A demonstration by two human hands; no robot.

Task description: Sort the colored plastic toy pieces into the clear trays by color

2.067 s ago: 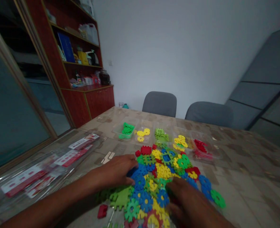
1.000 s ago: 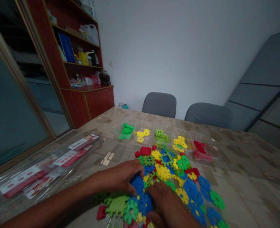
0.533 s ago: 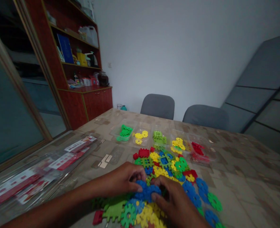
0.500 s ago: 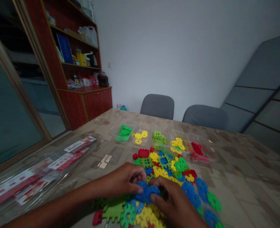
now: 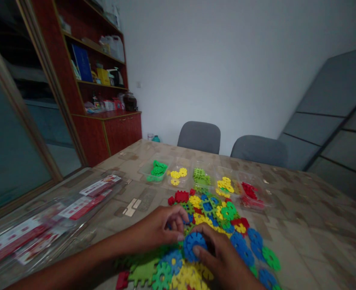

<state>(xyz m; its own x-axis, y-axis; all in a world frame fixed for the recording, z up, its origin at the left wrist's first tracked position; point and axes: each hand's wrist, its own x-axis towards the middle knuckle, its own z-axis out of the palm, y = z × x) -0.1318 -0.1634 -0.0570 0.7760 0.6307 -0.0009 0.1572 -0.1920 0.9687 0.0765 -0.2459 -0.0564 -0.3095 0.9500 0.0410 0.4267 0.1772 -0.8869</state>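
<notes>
Pinched between the thumb and fingers of my right hand point(image 5: 215, 245) are blue notched discs point(image 5: 192, 245), seemingly stacked face to face; their exact number is hard to make out. My left hand point(image 5: 170, 225) is just left of them, fingers loosely curled and thumb apart, with nothing visible in it. Beneath both hands spreads a heap of plastic pieces, among them yellow notched discs point(image 5: 190, 276), a green gear-shaped piece point(image 5: 162, 276) and a light green toothed plate point(image 5: 144, 272). Part of the heap is hidden by my hands.
Clear plastic tubs with sorted pieces stand in a row behind the heap, including a tub of green pieces point(image 5: 153, 177) and one of red pieces point(image 5: 264, 193). Clear packages point(image 5: 81, 205) lie at left. Loose blue discs point(image 5: 242, 247) lie at right. Grey chairs point(image 5: 198, 137) stand beyond the table.
My left hand has let go of the blue discs and drawn slightly away. In my right hand they have turned, now showing a round face toward me.
</notes>
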